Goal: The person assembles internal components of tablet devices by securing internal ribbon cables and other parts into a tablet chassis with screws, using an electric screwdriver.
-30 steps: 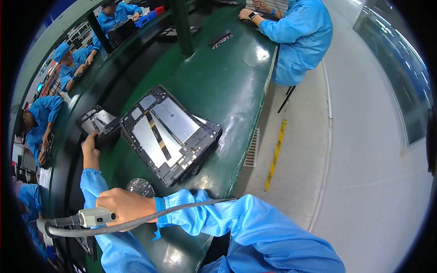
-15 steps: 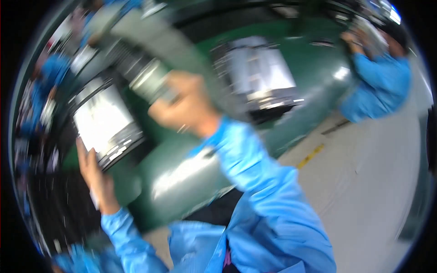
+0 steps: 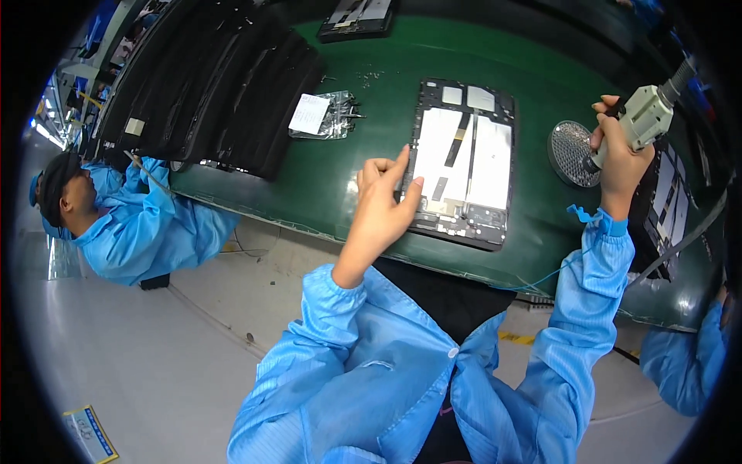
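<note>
An opened tablet (image 3: pixel 483 166) with white battery packs and black ribbon strips lies on the green bench. My left hand (image 3: pixel 380 205) touches its left edge with thumb and forefinger apart, gripping nothing. To the right, my right hand (image 3: pixel 624 170) is wrapped round a pale electric screwdriver (image 3: pixel 648 116). The driver's nose points down into a round dish (image 3: pixel 552 155) of small metal screws; its very tip is hard to make out.
Black panels (image 3: pixel 224 85) stand in a row at the left. Near them lies a clear bag (image 3: pixel 338 116) with a white label. Another opened tablet (image 3: pixel 666 197) is at the right, one more (image 3: pixel 357 17) at the back. A co-worker (image 3: pixel 131 209) in blue sits at left.
The view has swung and sharpened. My right hand, still holding the screwdriver, has gone from a blurred sweep between two tablets to the screw dish. My left hand remains at a tablet's edge.
</note>
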{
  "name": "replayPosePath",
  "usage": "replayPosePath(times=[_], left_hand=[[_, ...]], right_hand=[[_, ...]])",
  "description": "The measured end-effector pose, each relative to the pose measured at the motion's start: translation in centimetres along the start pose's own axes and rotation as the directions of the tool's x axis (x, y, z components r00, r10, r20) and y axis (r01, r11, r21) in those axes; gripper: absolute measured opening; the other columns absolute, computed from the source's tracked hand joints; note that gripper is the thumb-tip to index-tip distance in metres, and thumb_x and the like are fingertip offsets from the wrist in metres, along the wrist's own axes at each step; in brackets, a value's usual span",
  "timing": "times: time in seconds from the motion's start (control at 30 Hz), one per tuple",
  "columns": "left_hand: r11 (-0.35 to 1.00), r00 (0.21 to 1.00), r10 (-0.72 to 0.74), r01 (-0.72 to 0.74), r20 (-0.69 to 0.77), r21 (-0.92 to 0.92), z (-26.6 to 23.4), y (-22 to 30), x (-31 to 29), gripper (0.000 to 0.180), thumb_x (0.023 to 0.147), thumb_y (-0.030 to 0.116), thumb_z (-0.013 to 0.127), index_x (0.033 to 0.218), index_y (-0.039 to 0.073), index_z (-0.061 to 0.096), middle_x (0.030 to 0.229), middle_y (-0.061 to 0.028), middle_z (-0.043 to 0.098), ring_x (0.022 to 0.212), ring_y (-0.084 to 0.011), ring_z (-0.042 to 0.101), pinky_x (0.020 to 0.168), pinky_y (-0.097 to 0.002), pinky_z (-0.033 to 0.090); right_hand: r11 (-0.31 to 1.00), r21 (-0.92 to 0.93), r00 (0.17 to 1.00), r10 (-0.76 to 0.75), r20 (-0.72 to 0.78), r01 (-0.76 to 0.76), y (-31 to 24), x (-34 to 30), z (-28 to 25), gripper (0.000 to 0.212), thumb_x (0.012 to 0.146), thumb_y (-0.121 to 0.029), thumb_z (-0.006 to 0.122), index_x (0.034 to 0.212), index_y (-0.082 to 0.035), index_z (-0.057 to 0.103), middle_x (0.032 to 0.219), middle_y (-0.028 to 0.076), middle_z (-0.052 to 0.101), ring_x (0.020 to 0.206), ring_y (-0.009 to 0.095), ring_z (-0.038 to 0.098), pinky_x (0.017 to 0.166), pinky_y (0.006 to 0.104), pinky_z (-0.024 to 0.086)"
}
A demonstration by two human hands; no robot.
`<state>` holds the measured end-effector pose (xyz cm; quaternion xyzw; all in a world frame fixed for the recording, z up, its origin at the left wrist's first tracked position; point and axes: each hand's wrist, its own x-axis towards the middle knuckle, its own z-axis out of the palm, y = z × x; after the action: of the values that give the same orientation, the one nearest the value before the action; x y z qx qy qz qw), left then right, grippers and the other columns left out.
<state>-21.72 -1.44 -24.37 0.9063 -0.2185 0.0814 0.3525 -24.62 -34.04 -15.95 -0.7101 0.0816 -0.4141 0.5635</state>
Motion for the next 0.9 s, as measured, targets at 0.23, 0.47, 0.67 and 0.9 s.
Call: replayPosePath(times=[0.23, 0.47, 0.67, 0.9], left_hand=[[0.992, 0.964, 0.123, -0.116, -0.235, 0.041, -3.7, -2.6, 7.4, 0.015, 0.093, 0.016, 0.067, 0.098, 0.003, 0.071, 0.088, -0.0131, 0.067, 0.077, -0.0285, 0.065, 0.068, -0.0388, 0.052], [0.926, 0.998, 0.032, -0.05, 0.054, 0.373, -4.3, -7.8, 16.2, 0.042, 0.079, 0.045, 0.08, 0.082, 0.004, 0.075, 0.082, -0.0141, 0.066, 0.076, -0.0316, 0.067, 0.065, -0.0412, 0.052], [0.976, 0.994, -0.101, 0.09, 0.05, 0.199, -4.0, -10.6, 16.3, 0.043, 0.078, 0.036, 0.085, 0.087, -0.004, 0.072, 0.075, -0.0126, 0.071, 0.069, -0.0189, 0.069, 0.064, -0.0319, 0.053], [0.991, 0.995, -0.071, 0.063, 0.073, 0.114, -3.1, -11.1, 17.1, 0.03, 0.089, 0.027, 0.076, 0.095, -0.001, 0.074, 0.078, -0.0075, 0.072, 0.072, -0.0132, 0.067, 0.068, -0.0275, 0.051]], right_hand=[[1.0, 0.011, 1.0, -0.005, 0.004, 0.005, 0.3, 0.1, -0.7, 0.022, 0.085, 0.002, 0.061, 0.105, 0.006, 0.067, 0.093, 0.011, 0.071, 0.058, 0.009, 0.057, 0.051, 0.0236, 0.045], [1.0, 0.023, 1.0, -0.005, -0.006, 0.005, 0.6, -0.2, -1.4, 0.017, 0.085, -0.002, 0.065, 0.101, 0.003, 0.071, 0.083, 0.006, 0.071, 0.058, 0.008, 0.059, 0.052, 0.0233, 0.047], [0.977, -0.169, 0.988, -0.145, -0.06, 0.133, 1.4, 1.0, -2.0, 0.018, 0.083, -0.006, 0.067, 0.098, 0.002, 0.073, 0.078, 0.007, 0.072, 0.06, 0.009, 0.062, 0.052, 0.0243, 0.048], [0.998, -0.051, 0.997, 0.028, -0.076, -0.032, -0.5, 0.8, -2.8, 0.01, 0.082, -0.005, 0.067, 0.09, 0.002, 0.069, 0.071, 0.003, 0.066, 0.056, 0.008, 0.06, 0.05, 0.024, 0.045]])
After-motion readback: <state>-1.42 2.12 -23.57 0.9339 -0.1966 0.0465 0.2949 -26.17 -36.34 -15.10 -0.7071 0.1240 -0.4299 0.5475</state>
